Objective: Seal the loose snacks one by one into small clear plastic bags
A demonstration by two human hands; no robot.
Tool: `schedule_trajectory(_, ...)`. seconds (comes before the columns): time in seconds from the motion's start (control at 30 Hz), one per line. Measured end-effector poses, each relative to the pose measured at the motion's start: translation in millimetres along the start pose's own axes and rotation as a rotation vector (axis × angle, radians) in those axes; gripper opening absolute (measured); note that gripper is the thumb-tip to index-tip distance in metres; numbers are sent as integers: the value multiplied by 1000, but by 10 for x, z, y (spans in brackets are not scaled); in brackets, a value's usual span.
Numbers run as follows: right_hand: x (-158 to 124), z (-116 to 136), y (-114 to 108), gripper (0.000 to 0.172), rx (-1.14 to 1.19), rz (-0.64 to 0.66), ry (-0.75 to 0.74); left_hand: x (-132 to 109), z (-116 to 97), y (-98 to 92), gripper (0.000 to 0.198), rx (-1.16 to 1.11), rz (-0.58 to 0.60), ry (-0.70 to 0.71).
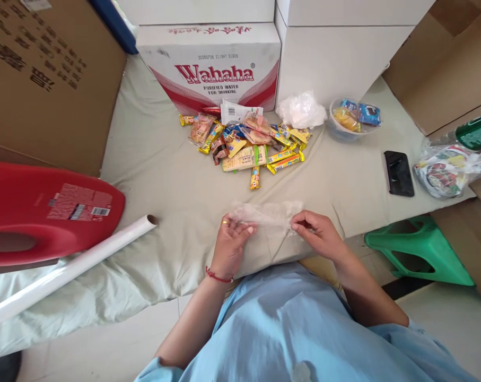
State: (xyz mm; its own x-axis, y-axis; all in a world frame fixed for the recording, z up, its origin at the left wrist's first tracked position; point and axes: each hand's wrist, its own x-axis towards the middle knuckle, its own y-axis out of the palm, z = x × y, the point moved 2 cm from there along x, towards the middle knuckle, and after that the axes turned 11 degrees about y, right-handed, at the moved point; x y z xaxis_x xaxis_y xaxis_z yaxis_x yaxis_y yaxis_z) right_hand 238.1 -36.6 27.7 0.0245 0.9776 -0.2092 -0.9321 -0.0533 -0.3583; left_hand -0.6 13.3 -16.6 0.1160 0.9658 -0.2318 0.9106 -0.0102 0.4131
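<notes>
Clear bag (pixel 269 213) — between both hands' fingers (pixel 299 223)

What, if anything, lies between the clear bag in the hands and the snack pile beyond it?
Nothing visible does. The left hand and right hand both pinch the clear bag, and only the cloth stretches between it and the snack pile.

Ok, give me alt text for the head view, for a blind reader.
The left hand and right hand hold a thin clear plastic bag by its ends over a cloth-covered table. Behind it a pile of wrapped snacks lies before a Wahaha carton; a bowl of snacks and a black phone sit to the right, a white roll to the left.
</notes>
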Motion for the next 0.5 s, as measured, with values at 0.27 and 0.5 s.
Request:
schedule_trajectory(0.27, 483, -168, -404, 42, 486, -31, 355, 148, -174, -223, 40, 125, -120, 1)
schedule_trajectory(0.5, 1125, -191, -600, 34, 152, 169, 280, -4, -243, -571, 51, 614, -211, 147)
